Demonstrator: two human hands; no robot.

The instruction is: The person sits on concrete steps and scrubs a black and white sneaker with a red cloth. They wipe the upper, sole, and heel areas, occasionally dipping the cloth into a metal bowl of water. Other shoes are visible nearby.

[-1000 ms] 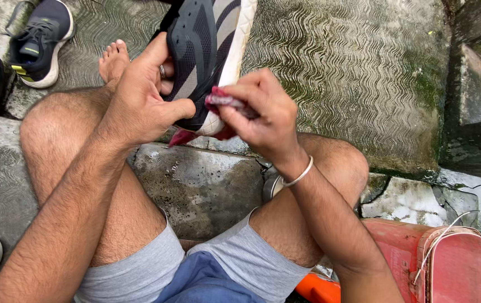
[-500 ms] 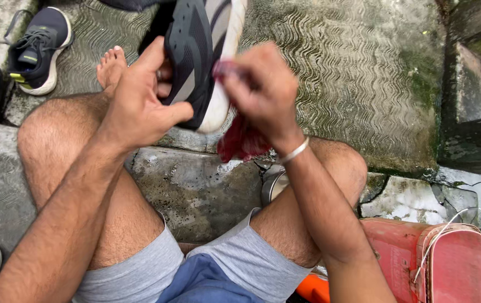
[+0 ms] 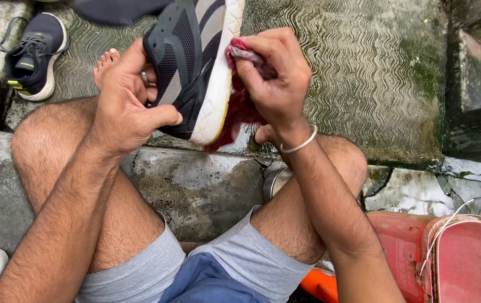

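Right hand [image 3: 274,84] has raised the red cloth [image 3: 240,106] up the shoe's [image 3: 195,62] sole.

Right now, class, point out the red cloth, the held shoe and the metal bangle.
red cloth [image 3: 239,112], head view, hanging fold.
held shoe [image 3: 187,50], head view, dark mesh side.
metal bangle [image 3: 301,145], head view, band at right wrist.

Left hand [image 3: 125,106] grips dark sneaker [image 3: 192,62]; right hand [image 3: 274,84] presses red cloth [image 3: 239,109] against sole.
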